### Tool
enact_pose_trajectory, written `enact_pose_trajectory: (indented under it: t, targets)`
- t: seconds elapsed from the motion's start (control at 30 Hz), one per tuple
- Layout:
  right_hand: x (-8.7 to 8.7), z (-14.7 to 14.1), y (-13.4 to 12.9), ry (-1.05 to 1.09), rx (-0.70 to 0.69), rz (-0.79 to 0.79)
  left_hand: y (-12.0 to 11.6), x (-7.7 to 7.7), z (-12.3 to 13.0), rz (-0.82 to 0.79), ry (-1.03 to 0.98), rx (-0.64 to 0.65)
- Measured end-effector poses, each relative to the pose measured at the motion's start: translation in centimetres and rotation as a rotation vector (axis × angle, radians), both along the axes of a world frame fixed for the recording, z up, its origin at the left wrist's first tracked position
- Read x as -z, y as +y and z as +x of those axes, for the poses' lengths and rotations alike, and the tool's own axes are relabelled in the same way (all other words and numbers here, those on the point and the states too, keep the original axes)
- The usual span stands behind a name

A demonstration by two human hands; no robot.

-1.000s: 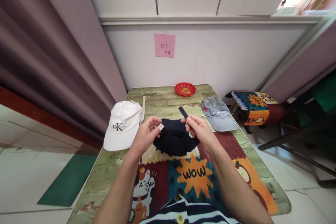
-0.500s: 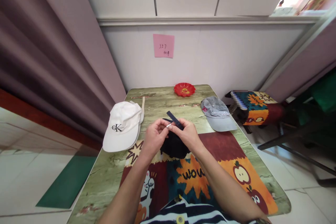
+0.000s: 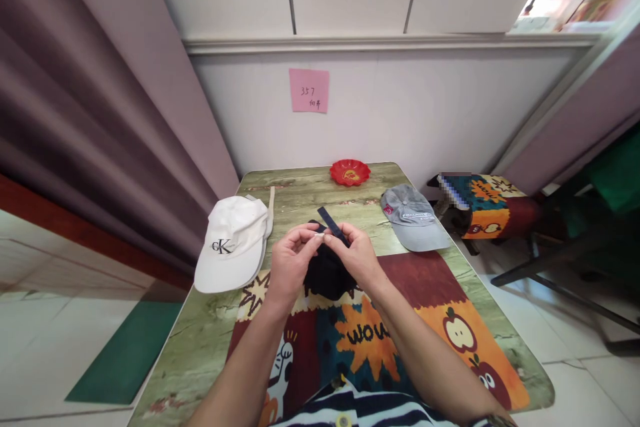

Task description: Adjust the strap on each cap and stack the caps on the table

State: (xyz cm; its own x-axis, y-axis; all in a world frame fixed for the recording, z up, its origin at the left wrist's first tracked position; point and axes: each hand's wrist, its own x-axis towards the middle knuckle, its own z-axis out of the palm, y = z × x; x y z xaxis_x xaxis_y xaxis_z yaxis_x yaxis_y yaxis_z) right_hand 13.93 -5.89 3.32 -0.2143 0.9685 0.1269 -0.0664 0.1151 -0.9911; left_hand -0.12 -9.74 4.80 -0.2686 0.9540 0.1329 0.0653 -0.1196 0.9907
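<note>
A black cap (image 3: 327, 277) is held over the patterned mat, its back part up between my hands. Its dark strap (image 3: 330, 221) sticks up and away past the fingertips. My left hand (image 3: 295, 257) is closed in a pinch at the strap's fastening, where a small white piece (image 3: 320, 235) shows at the fingertips. Thumb and fingers of my right hand (image 3: 356, 253) pinch the strap from the other side. Both hands nearly touch each other. Fingers cover much of the fastening, so its details are hidden.
A white cap (image 3: 233, 233) with dark letters lies on the left of the wooden-patterned table (image 3: 195, 353). On the right rests a grey cap (image 3: 413, 217). A red scalloped dish (image 3: 350, 172) sits at the back edge. A covered stool (image 3: 493, 203) stands beyond the right side.
Both hands stay at the strap, with the fingers shifted slightly. The white piece shows less between the fingertips, and the black cap hangs slightly further left.
</note>
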Motion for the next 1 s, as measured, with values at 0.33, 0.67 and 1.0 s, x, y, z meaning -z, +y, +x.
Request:
enact_pose_trajectory:
  t: [0.33, 0.67, 1.0]
  targets:
    - [-2.3, 2.8, -0.8, -0.054, 0.083, 0.111, -0.6, -2.3, -1.4, -0.092, -0.024, -0.027]
    - [-1.8, 1.4, -1.9, -0.335, 0.104, 0.190, -0.4, -1.2, -0.7, -0.207, -0.445, 0.033]
    - [-1.3, 1.0, -1.6, -0.415, 0.147, 0.170, -0.5, -1.2, -0.4, -0.194, -0.403, 0.037]
